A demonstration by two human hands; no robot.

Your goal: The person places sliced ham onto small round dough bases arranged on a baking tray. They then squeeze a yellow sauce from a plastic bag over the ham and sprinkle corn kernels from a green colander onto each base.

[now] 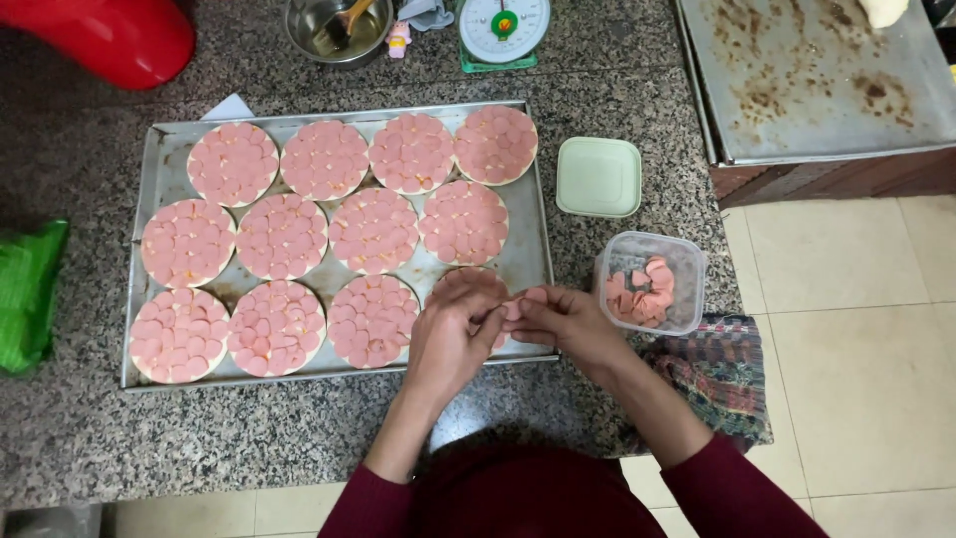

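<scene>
At lower centre, your left hand [450, 334] and right hand [563, 321] pinched sausage slices [520, 304] over the twelfth round [468, 284], the tray's [149, 189] other eleven rounds covered, the tub [652, 284] at right part full.

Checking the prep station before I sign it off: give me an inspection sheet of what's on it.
Surface: speckled granite counter.
Job's things: metal tray holds twelve round bases covered with pink sausage slices; clear tub holds more slices.
Clutter: green lid, kitchen scale, metal bowl, patterned cloth, green bag.
Grippers: left hand and right hand pinch sausage slices over the twelfth base.
Cables: nothing seen.
Surroundings: stained baking sheet, tiled floor.
</scene>
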